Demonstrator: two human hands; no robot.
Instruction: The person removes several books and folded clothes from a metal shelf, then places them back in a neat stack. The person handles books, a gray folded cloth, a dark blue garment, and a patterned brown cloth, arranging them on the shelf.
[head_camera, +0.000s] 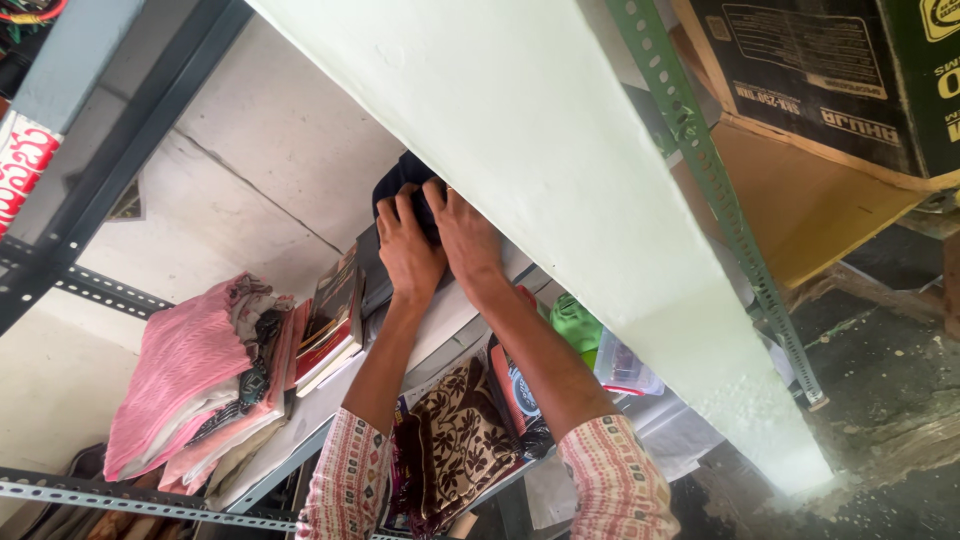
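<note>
Both my hands reach up onto a grey metal shelf (330, 400). My left hand (407, 250) and my right hand (466, 240) press side by side on a dark navy folded cloth (400, 180) at the shelf's far end, against the pale wall. The fingers of both hands curl over the cloth's edge. Patterned pink-and-cream sleeves cover my forearms lower in the picture.
A stack of books (335, 320) lies next to the cloth, then a pile of folded pink clothes (190, 385). Below the shelf sit a brown floral fabric (455, 445), a green object (575, 325) and a plastic container (625, 365). A pale green beam (600, 200) and a cardboard box (820, 90) stand right.
</note>
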